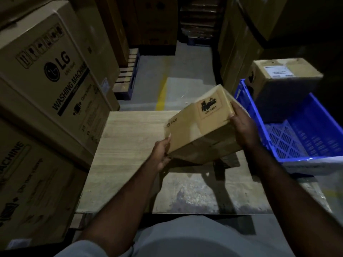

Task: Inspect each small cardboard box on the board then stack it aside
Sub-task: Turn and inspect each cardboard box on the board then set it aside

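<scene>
Gripping the small cardboard box (196, 127) at opposite ends with left hand (161, 153) and right hand (243, 127), tilted above the board (130, 138); best turned slowly, checking every face before stacking.

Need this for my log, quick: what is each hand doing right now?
Left hand: holds the box at its near left corner.
Right hand: holds the box at its right end.
</scene>
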### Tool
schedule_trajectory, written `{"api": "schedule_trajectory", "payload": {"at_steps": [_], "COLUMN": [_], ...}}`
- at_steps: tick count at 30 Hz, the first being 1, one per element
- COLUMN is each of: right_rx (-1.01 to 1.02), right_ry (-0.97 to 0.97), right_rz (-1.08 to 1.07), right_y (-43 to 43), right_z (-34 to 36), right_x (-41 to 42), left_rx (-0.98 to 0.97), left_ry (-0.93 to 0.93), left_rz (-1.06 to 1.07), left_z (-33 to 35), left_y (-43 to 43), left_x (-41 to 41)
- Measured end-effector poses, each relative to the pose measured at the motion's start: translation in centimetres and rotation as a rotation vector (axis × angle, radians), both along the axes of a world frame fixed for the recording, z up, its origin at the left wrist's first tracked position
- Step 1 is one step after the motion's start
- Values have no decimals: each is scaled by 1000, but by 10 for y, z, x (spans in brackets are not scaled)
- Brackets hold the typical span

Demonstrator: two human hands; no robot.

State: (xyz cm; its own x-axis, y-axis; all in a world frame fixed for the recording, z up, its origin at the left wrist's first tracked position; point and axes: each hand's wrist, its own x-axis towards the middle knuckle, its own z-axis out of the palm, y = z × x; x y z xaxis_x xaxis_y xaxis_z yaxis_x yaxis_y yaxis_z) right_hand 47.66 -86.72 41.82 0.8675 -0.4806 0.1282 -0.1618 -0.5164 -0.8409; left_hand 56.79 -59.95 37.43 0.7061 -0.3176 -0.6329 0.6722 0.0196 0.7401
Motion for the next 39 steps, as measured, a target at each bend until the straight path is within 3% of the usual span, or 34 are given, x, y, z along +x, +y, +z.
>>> {"api": "schedule_trajectory", "payload": {"at_steps": [4,10,16,20,27,31,39], "right_rx": [369,885,1131,1105,896,840,865], "right_ry": [-119,-92,67,207,462,367,76], "right_rz": [-117,-222,-258,-252,-246,-132,-113], "right_y": [6,29,54,75,82,81,54], "right_z": [-10,-47,-84,-99,-101,-70,-34], "right_x": [-9,-12,-8,-8,-5,2,11], "left_rx": [16,126,386,631,819,877,886], "left_ry": [-290,-695,-985,-1128,-1337,-1410,-1430], "left_rz": [82,-49,-205,-409,-798,-920,-885], "left_z": [15,52,61,65,59,51,44], "left_y": [6,23,25,23,3,-15,-16], "left_x": [13,31,31,23,-5,-12,-10]}}
